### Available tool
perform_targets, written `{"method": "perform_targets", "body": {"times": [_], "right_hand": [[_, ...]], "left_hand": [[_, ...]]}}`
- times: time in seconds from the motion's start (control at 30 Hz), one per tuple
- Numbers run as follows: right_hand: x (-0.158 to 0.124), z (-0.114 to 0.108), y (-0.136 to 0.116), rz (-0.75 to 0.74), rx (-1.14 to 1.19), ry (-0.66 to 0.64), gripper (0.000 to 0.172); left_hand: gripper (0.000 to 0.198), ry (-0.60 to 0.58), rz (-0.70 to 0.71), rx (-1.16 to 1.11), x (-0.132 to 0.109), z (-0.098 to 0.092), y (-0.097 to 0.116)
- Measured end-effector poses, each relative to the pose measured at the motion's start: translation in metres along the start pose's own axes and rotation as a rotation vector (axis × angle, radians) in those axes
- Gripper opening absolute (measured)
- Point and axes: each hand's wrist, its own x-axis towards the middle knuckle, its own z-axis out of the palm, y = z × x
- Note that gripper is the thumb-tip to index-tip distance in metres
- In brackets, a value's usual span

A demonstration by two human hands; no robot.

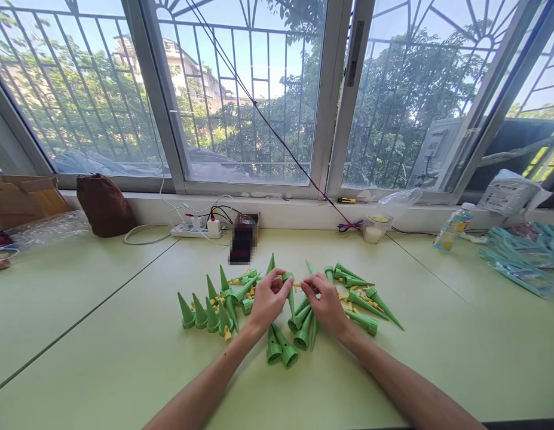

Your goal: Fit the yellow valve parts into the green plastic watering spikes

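Over the middle of the table, my left hand (pixel 268 298) is closed on a green plastic cone-shaped spike (pixel 291 300), its point downward and its capped end up by my fingertips. My right hand (pixel 325 303) faces it, thumb and fingers pinching a small yellow plastic piece (pixel 297 285) beside the cap; whether the two parts touch is unclear. Around both hands lie several more green spikes (pixel 359 322) mixed with small yellow pieces (pixel 227 333). To the left, several spikes (pixel 200 313) stand upright on their caps. Two spikes (pixel 289 352) lie nearest me, with open ends toward me.
Along the window sill sit a brown bag (pixel 104 206), a power strip (pixel 196 228) with cables, and a small box (pixel 250 224) behind a blurred dark object (pixel 241 245). Rightward are a plastic cup (pixel 375 230), a bottle (pixel 453 228) and teal packets (pixel 523 260).
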Motion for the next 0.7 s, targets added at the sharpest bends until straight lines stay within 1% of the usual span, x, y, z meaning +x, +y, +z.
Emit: {"method": "perform_targets", "body": {"times": [0.2, 0.47, 0.7], "right_hand": [[0.0000, -0.0002, 0.0004, -0.002, -0.044, 0.003, 0.033], [-0.0001, -0.0001, 0.0010, 0.009, -0.083, -0.010, 0.037], [-0.0004, -0.0003, -0.0003, 0.004, -0.096, -0.025, 0.041]], "left_hand": [[0.027, -0.018, 0.012, 0.006, -0.0016, -0.0002, 0.0032], [0.028, -0.054, 0.014, -0.020, -0.0031, -0.0004, 0.0037], [0.029, -0.059, 0.019, -0.020, -0.0027, -0.0005, 0.0027]]}}
